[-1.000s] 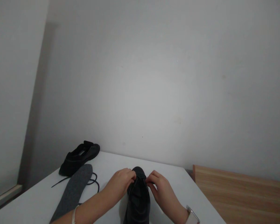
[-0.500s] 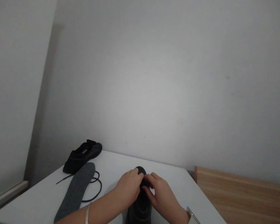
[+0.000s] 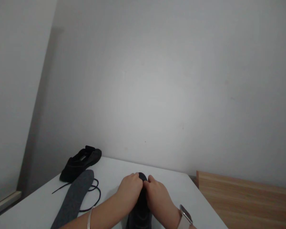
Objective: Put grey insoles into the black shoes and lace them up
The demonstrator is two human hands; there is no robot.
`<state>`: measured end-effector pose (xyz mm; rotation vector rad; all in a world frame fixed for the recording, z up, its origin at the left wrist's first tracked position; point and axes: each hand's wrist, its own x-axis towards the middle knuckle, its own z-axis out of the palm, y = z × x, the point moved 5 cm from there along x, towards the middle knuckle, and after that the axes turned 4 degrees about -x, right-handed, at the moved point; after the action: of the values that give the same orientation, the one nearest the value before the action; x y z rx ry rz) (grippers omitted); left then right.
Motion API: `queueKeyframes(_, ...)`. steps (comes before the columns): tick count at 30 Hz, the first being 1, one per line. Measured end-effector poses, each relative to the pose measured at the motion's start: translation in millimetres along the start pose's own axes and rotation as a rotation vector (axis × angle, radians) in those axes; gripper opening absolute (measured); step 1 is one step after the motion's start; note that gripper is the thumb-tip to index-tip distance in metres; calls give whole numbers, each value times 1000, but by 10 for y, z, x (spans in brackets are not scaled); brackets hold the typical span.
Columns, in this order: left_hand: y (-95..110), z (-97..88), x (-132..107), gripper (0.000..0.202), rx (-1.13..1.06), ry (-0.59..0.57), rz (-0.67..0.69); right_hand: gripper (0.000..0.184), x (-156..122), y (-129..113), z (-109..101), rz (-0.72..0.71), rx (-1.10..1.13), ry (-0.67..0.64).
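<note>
Both hands, left hand [image 3: 131, 190] and right hand [image 3: 157, 198], are pinching the toe end of a black shoe [image 3: 140, 213] lying on the white table [image 3: 114, 171], each grip pressed closed on it. A grey insole [image 3: 73, 198], black lace [image 3: 92, 197] and second shoe [image 3: 79, 162] are lying to the left

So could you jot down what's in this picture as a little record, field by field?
left hand: closed on the toe end of the near shoe, fingertips meeting the other hand
right hand: closed on the same shoe from the other side
wrists: a thin bracelet on the left, a watch on the right
second shoe: black, at the far left of the white table
insole: grey, lying flat beside the second shoe
lace: dark, loose, looped next to the insole
beyond the table: a wooden surface, a plain wall
</note>
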<state>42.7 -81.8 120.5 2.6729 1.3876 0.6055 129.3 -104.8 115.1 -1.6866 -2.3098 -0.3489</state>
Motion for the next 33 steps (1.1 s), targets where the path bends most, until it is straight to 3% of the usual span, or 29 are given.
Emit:
queueKeyframes(4, 65, -312, -6, 21, -83, 112, 68, 19, 20, 117, -126, 11, 187, 209)
queueKeyframes(7, 24, -550, 20, 18, -315, 282, 123, 12, 57, 254, -261, 79, 562, 345)
queueKeyframes(10, -66, -638, 32, 18, -482, 392, 146, 17, 89, 325, -299, 97, 941, 400)
queueKeyframes(15, -105, -566, 24, 17, -627, 409, 129, 25, 116, 264, -178, 73, 1277, 293)
queueKeyframes(19, -92, -510, 43, 15, -709, 434, 103, 30, 131, 170, -143, 62, 1363, 104)
queueKeyframes(21, -106, -439, 61, 15, -804, 407, 112, 32, 139, 171, -153, 86, 1370, 73)
queueKeyframes(25, -161, -204, 41, 27, -1074, 228, 160, 34, 163, 236, -145, 130, 1399, 126)
queueKeyframes(28, -180, -34, -19, 21, -1039, 57, 164, 34, 157, 280, -139, 142, 1430, 222)
queueKeyframes(30, -218, 26, -34, 25, -1018, 60, 121, 36, 119, 305, -158, 160, 1438, 330)
queueKeyframes(33, -262, 95, 1, 27, -1165, 103, 43, 31, 34, 270, -201, 124, 1404, 428)
